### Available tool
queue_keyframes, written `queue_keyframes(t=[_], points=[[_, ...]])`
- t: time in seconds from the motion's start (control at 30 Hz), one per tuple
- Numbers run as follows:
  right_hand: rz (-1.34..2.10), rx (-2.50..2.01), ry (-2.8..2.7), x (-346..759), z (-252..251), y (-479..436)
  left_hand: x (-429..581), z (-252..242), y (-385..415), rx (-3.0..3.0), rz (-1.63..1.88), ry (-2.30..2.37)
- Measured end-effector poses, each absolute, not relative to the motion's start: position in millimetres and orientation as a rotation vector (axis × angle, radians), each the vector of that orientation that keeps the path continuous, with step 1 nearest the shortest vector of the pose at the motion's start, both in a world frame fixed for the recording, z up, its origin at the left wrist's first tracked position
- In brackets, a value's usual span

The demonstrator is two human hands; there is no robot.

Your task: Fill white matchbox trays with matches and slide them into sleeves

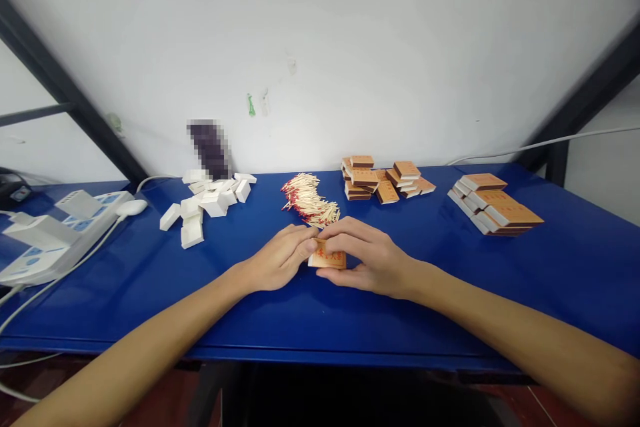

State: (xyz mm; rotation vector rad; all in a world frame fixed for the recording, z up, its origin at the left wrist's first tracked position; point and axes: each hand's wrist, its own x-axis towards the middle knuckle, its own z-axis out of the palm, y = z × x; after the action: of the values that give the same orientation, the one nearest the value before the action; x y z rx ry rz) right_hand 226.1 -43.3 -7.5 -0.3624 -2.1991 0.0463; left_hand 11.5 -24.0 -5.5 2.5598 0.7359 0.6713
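Both hands meet over the front middle of the blue table [280, 330]. Between them is an orange-brown matchbox [330, 260] with red lettering and a white end towards the left. My right hand [373, 257] grips it, fingers over the far side and thumb at the near edge. The fingers of my left hand [283, 257] are closed at the box's left end, with the thumb on its corner. Just beyond the hands lies a heap of red-tipped matches [310, 200], its near edge partly hidden by the fingers.
White matchbox trays [215, 203] lie piled at left, before a pixelated dark object [211, 149]. Loose matchboxes [364, 177] sit beyond the right hand; stacked matchboxes [497, 203] stand farther right. A power strip [65, 237] with white cables occupies the left edge. A wall closes the back.
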Motion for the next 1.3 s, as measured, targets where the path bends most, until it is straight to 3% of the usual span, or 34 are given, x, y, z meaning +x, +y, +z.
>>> queue_keyframes(t=[0.2, 0.3, 0.47, 0.6, 1.13, 1.3], points=[[-0.283, -0.445, -2.326, 244.3, 19.7, -37.3, -0.7, 7.4, -17.4, 2.678, 0.614, 0.86], [-0.395, -0.724, -2.268, 285.2, 46.3, -27.5, -5.0, 14.6, -16.8, 2.701, 0.614, 0.933], [-0.404, -1.309, -2.205, 388.1, 70.8, -19.2, -1.3, 18.8, -19.6, 2.772, 0.563, 0.893], [-0.176, -1.646, -2.213, 438.8, 65.0, -30.4, 2.1, 18.1, -20.1, 2.832, 0.508, 0.847], [-0.069, -1.757, -1.947, 458.9, 22.9, -32.2, -2.0, 16.5, -16.8, 2.885, 0.471, 0.825], [-0.207, -1.767, -1.889, 449.4, 17.6, -25.2, -2.8, 14.6, -16.0, 2.898, 0.443, 0.83]])
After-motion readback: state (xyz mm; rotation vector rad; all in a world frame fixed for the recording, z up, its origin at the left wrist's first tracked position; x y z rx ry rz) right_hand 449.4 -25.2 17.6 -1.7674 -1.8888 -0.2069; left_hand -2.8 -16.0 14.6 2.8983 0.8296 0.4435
